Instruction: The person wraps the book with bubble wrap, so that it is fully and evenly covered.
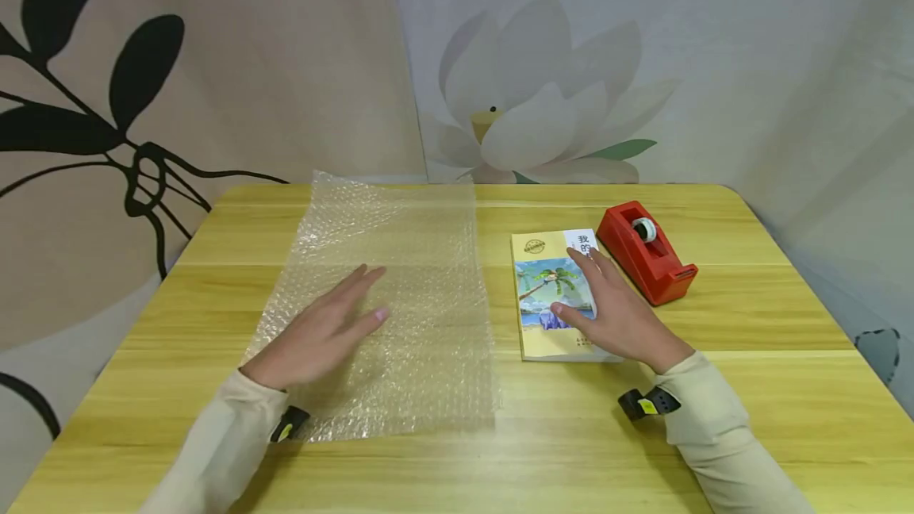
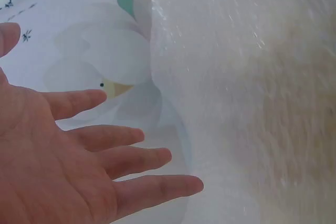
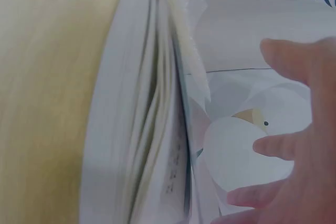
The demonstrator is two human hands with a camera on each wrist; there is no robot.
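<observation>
The sheet (image 1: 421, 355) lies flat on the left part of the table (image 1: 557, 450), its long axis running from the person's side toward the back edge, which its far end reaches. It is clear bubble wrap, glossy, with slight ripples and narrowing a little toward the far end as seen from here.

The book (image 1: 550, 292) lies to the right of the sheet, apart from it, cover up. Its long axis also runs front to back; the top of the cover points away from the person. The cover is yellow, with a palm-and-sea picture, a round emblem at upper left and dark characters on a white panel at upper right. White page edges show in the right wrist view, with small gaps between some leaves.

The dispenser (image 1: 653, 272) is red, holds a white roll (image 1: 644, 230), and sits diagonally beside the book, near end angled right.

Left hand (image 1: 321, 331): above the sheet, fingers extended, thumb apart, nothing held. Right hand (image 1: 617, 320): above the book's right side, fingers and thumb spread wide, nothing held.
</observation>
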